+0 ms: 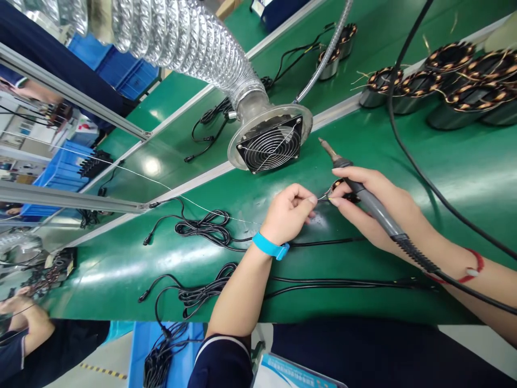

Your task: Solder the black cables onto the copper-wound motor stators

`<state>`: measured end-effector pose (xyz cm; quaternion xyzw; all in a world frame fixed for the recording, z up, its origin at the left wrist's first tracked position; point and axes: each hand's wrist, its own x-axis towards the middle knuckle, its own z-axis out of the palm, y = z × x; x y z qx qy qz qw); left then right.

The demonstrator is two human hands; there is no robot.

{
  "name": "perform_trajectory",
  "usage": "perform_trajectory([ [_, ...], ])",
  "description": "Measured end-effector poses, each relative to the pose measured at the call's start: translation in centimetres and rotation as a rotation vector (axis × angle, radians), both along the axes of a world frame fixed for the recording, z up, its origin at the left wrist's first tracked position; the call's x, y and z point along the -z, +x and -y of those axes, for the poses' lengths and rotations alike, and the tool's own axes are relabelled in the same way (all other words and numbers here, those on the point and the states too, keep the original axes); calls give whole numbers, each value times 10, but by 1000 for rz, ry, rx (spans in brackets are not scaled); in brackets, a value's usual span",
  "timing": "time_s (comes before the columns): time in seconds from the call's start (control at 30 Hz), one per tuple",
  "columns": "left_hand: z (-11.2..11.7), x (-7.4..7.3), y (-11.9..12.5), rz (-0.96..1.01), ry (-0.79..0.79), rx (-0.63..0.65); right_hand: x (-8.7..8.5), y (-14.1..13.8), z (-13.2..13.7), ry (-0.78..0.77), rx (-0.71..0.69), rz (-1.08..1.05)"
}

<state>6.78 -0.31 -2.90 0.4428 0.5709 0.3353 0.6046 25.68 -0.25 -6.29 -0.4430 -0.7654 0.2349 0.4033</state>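
My left hand (pixel 291 213), with a blue band at the wrist, is closed in a pinch on a thin dark wire (pixel 322 200). That wire runs to a small copper-wound stator (pixel 337 188), mostly hidden behind my right fingers. A thin pale strand (pixel 210 209) crosses from the upper left toward my left wrist; where it ends I cannot make out. In my right hand (pixel 379 207) is a grey soldering iron (pixel 369 203), held like a pen. Its tip points up and left, apart from the wire. The fingertips of my right hand are close to the stator.
A fume extractor fan (pixel 271 144) on a silver duct (pixel 194 48) hangs just beyond my hands. Several stators (pixel 468 99) stand at upper right behind a black cord (pixel 407 145). Coiled cables (pixel 205 229) lie left on the green bench (pixel 121 264). A co-worker's hands (pixel 20 304) are at far left.
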Motion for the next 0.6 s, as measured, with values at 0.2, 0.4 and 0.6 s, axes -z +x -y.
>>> perform_trajectory([
  [0.2,0,10,-2,46,76,-49,5,-3,1,-94,31,-98],
  [0.4,2,10,-3,-99,402,61,11,-2,-3,-106,-44,-221],
  [0.6,4,9,2,-228,448,93,13,3,-5,-78,-38,-171],
])
